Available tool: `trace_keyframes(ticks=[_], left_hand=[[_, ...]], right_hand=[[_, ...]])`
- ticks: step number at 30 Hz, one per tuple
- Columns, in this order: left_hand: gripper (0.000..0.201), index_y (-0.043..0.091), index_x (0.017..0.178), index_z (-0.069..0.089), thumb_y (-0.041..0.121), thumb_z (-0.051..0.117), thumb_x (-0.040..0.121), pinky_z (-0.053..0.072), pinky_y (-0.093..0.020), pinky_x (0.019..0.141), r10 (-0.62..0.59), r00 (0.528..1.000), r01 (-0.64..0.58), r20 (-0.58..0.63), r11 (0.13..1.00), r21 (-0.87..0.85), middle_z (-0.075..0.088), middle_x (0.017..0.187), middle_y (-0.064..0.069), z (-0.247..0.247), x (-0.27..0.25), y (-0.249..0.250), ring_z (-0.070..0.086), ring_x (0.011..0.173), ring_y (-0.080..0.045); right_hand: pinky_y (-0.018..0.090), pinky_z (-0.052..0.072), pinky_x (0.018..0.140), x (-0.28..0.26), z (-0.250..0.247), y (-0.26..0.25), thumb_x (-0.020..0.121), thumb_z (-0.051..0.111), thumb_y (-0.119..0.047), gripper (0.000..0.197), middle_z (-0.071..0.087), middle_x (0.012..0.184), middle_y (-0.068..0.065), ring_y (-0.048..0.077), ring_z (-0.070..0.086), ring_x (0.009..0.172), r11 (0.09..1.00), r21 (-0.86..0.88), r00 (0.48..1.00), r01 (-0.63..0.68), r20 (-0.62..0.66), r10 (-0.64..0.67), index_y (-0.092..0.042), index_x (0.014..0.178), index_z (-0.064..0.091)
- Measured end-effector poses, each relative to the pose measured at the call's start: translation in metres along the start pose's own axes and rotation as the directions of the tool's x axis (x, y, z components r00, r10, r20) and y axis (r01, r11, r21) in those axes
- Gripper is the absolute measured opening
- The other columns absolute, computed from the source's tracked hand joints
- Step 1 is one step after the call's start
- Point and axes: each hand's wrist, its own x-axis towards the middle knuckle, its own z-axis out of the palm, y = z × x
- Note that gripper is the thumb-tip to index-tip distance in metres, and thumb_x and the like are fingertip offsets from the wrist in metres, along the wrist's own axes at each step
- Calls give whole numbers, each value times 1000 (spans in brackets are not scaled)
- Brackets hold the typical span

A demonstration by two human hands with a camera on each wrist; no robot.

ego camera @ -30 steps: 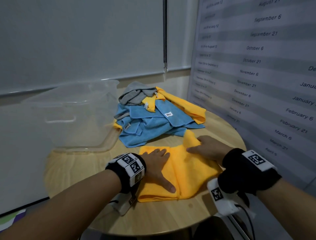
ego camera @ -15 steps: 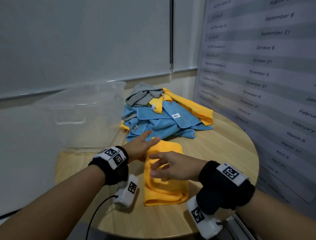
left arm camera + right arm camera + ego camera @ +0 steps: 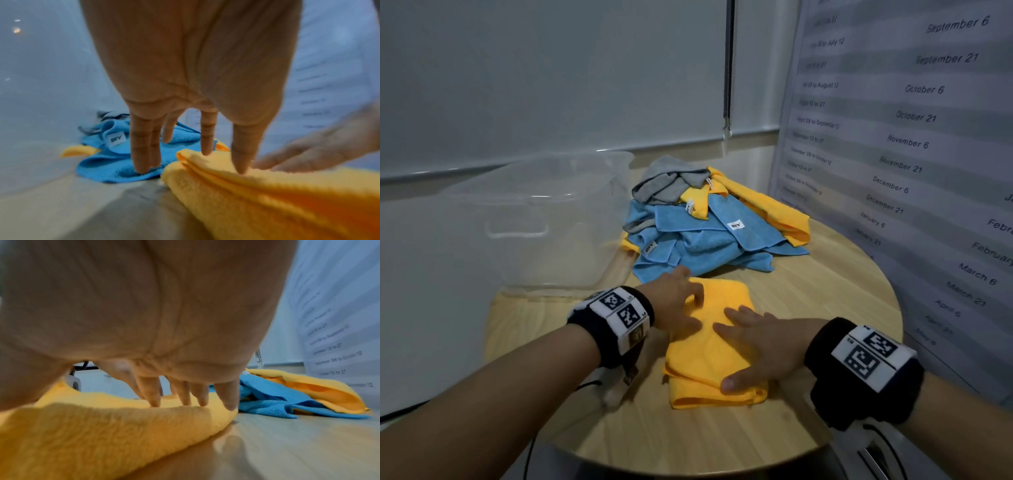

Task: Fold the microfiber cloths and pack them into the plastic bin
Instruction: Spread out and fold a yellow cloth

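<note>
A folded yellow microfiber cloth (image 3: 717,356) (image 3: 267,194) (image 3: 102,426) lies on the round wooden table (image 3: 825,308) in front of me. My right hand (image 3: 756,346) (image 3: 185,395) lies flat on its near right part, fingers straight. My left hand (image 3: 678,305) (image 3: 191,149) rests with straight fingers on its far left edge. Behind the cloth sits a heap of blue, yellow and grey cloths (image 3: 709,222) (image 3: 287,395). A clear plastic bin (image 3: 544,219) stands at the back left of the table.
A wall poster with printed dates (image 3: 911,137) rises along the right of the table. A blind cord (image 3: 728,68) hangs behind the heap. A cable (image 3: 530,445) runs off the table's near left edge.
The yellow cloth went from a wide sheet to a narrower folded strip. My right hand came down flat on it, and my left hand returned to its far left edge.
</note>
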Motion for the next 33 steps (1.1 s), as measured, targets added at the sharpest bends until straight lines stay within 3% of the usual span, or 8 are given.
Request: trace_keyframes(ticks=[4, 10, 14, 18, 22, 24, 27, 33], left_hand=[[49, 27, 126, 45, 40, 66, 84, 39, -26, 83, -133, 991, 124, -25, 970, -210, 42, 133, -6, -5, 1, -5, 48, 111, -22], [65, 27, 132, 34, 32, 73, 80, 50, -23, 55, -227, 949, 307, 217, 815, -491, 46, 108, -1, -7, -7, 6, 55, 75, -14], [74, 27, 138, 27, 14, 73, 81, 55, -27, 54, -228, 945, 326, 236, 728, -602, 43, 112, -6, -5, -14, 8, 55, 73, -15], [69, 23, 136, 30, -3, 66, 83, 54, -25, 46, -235, 946, 323, 225, 599, -733, 54, 85, -14, -6, -20, 7, 55, 53, -17], [57, 20, 129, 38, -6, 62, 84, 53, -24, 49, -192, 957, 290, 219, 560, -776, 59, 101, -22, -11, -27, 10, 55, 53, -17], [45, 15, 121, 47, -4, 64, 84, 53, -23, 51, -151, 961, 277, 233, 577, -768, 61, 100, -22, -12, -33, 14, 55, 53, -16], [33, 9, 111, 56, 3, 69, 81, 54, -23, 55, -121, 955, 280, 270, 663, -694, 61, 76, -11, -7, -39, 19, 58, 57, -15], [25, 11, 106, 58, 8, 69, 84, 55, -20, 54, -151, 963, 247, 224, 825, -508, 60, 78, -6, 4, -33, 26, 62, 58, -14]], right_hand=[[39, 7, 117, -10, 1, -7, 81, 60, -60, 98, -10, 159, 0, 23, -4, 146, 995, 8, 994, 97, -48, -97, -28, 152, 0], [30, 13, 115, -8, 8, 0, 88, 55, -53, 86, -6, 160, 2, 23, 7, 145, 990, 34, 989, 134, -72, -132, -26, 152, 5], [29, 16, 115, -10, 5, 8, 94, 52, -42, 69, 1, 160, -4, 20, 13, 145, 987, 89, 989, 135, -76, -128, -29, 151, 15], [22, 16, 112, -15, 6, 9, 98, 43, -17, 54, 6, 160, -3, 17, 14, 145, 976, 156, 985, 151, -113, -134, -23, 149, 26], [18, 12, 110, -23, 5, 8, 99, 37, -11, 52, 11, 159, -2, 13, 14, 144, 971, 150, 973, 185, -165, -160, -20, 149, 26], [20, 13, 111, -27, 7, 7, 98, 40, -14, 56, 9, 159, -4, 13, 13, 144, 976, 134, 976, 173, -157, -152, -24, 150, 22], [24, 17, 112, -30, 16, 6, 95, 49, -24, 68, 3, 159, -7, 15, 14, 144, 989, 65, 984, 132, -127, -123, -29, 151, 11], [27, 6, 116, -29, 28, 4, 100, 37, -22, 66, -14, 159, -1, 19, -3, 147, 993, 54, 993, 104, -55, -101, -25, 152, -4]])
